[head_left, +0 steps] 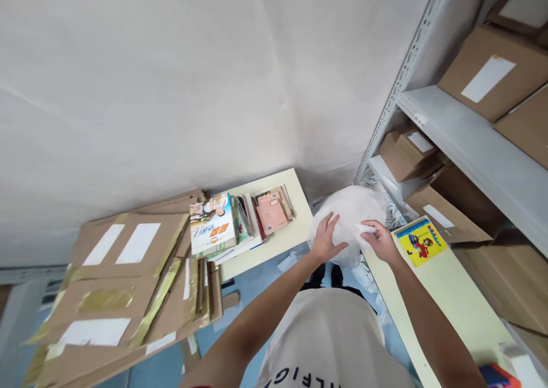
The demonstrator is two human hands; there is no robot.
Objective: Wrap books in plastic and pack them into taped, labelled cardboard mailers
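Note:
A large white translucent plastic bag (351, 205), puffed out and round, stands on the floor in front of me between two pale yellow tabletops. My left hand (326, 241) is over its near left side, fingers and thumb spread, with nothing in it. Thumb and fingers of my right hand (380, 241) pinch a small crumpled white piece (363, 229) against the bag's right side. Whether this is loose paper or part of the bag, I cannot tell. Right of that hand, a yellow picture book (418, 242) lies on the right tabletop (445, 296).
Stacked books (214, 222) and a pink booklet (272, 212) lie on the left tabletop (295, 197). Flattened cardboard (115, 291) is piled further left. Metal shelving (479, 125) with cardboard boxes (492, 74) rises on the right. White scraps lie on the blue floor.

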